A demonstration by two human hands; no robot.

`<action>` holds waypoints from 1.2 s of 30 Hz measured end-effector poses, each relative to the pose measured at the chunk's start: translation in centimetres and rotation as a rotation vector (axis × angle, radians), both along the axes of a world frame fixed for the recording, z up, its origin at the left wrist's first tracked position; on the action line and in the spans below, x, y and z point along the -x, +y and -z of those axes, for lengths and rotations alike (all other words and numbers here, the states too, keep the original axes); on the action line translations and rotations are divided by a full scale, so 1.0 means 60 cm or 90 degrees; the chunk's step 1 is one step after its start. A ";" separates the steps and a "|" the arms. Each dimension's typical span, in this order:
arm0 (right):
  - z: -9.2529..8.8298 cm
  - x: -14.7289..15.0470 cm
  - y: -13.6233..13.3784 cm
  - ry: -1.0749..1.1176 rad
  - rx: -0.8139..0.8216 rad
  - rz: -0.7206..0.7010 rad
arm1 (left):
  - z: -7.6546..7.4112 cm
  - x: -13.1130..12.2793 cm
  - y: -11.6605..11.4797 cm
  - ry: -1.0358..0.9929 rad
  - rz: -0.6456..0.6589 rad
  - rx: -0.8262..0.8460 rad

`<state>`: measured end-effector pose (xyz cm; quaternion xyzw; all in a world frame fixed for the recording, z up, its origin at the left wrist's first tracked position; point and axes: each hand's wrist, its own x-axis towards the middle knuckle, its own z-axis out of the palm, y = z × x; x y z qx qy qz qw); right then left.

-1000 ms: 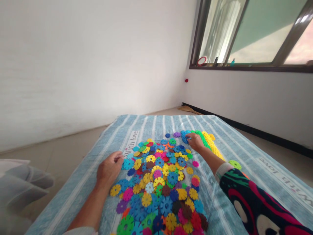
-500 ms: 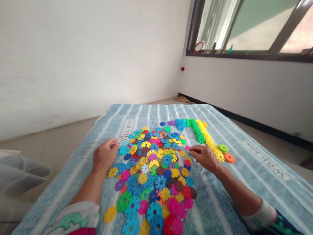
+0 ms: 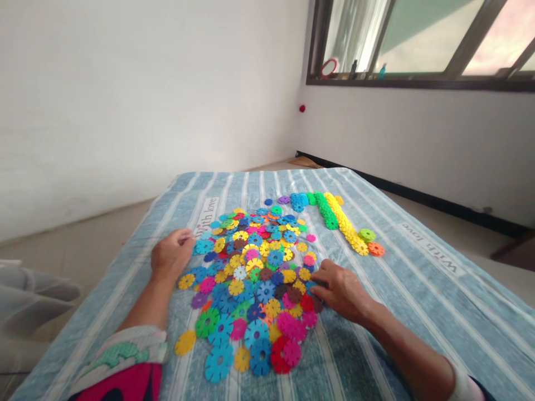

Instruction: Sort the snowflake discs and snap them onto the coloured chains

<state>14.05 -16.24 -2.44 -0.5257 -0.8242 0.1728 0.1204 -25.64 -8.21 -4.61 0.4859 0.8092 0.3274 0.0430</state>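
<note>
A heap of multicoloured notched plastic discs (image 3: 253, 264) lies on a striped cloth between my hands. My left hand (image 3: 171, 253) rests at the heap's left edge, beside a light-blue disc (image 3: 203, 247). Its fingers are curled in against the thumb, and whatever they may pinch is hidden. At the right edge, my right hand (image 3: 337, 289) reaches in with thumb and forefinger apart, at a small blue disc (image 3: 310, 286). Brown and red discs lie just below those fingertips.
Beyond the heap lie a row of joined green discs (image 3: 326, 211) and a longer yellow row (image 3: 346, 224). Near them are a blue cluster (image 3: 298, 201), a lime disc (image 3: 366, 235) and an orange disc (image 3: 376, 249). The blue-striped cloth (image 3: 388, 289) spreads underneath.
My right hand has moved toward me, from beside a pink disc to the heap's right edge, and its fingers have spread. My left hand stays in place. The view has shifted slightly.
</note>
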 end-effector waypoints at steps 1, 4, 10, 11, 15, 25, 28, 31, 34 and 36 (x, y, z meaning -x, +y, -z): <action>0.002 0.001 -0.001 0.007 -0.001 -0.006 | 0.000 0.000 0.000 0.000 0.000 -0.001; 0.013 0.000 0.002 0.067 -0.001 -0.012 | 0.001 0.002 0.001 0.000 -0.001 -0.005; 0.035 -0.021 0.028 0.344 0.124 0.151 | -0.003 0.000 0.001 -0.003 -0.002 -0.010; 0.036 -0.025 0.031 0.386 0.151 0.168 | -0.004 0.000 0.000 -0.002 -0.003 -0.011; 0.032 -0.035 0.032 0.431 0.225 0.147 | -0.005 -0.001 0.000 -0.002 0.001 -0.012; 0.020 -0.031 0.020 0.364 0.295 0.066 | -0.002 0.000 -0.001 -0.005 0.007 -0.018; 0.020 -0.028 0.014 0.366 0.311 0.038 | 0.000 -0.001 -0.003 -0.002 0.006 -0.019; 0.025 -0.022 0.009 0.408 0.296 0.061 | 0.002 -0.003 -0.004 0.001 0.007 -0.024; 0.033 -0.015 0.006 0.463 0.226 0.111 | 0.002 -0.006 -0.006 0.003 0.003 -0.028; 0.037 -0.006 0.003 0.480 0.179 0.118 | 0.002 -0.008 -0.007 0.003 0.006 -0.030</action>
